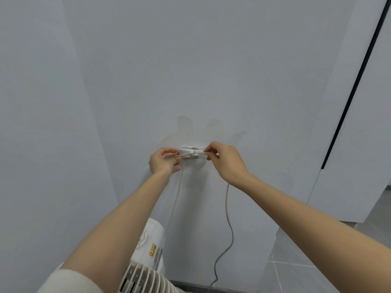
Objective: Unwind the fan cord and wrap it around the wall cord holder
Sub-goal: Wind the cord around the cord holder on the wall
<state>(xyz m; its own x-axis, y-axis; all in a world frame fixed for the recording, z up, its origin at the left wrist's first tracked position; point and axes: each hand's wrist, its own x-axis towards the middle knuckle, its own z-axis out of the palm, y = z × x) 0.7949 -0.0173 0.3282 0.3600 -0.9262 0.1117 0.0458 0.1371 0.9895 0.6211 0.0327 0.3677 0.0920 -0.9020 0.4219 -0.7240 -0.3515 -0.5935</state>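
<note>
Two hands work at one white cord holder (191, 154) on the wall (190, 70): left hand (164, 160) and right hand (224, 160) each pinch the single cord (228, 218) stretched across it; two strands hang toward one fan (148, 250).

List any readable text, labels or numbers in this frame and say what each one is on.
Yellow sticker on the white fan: printed characters, too blurred to read.
Round printed mark on the fan's body: too faint to read.
Wall cord holder, cord and wall: no text visible.
</note>
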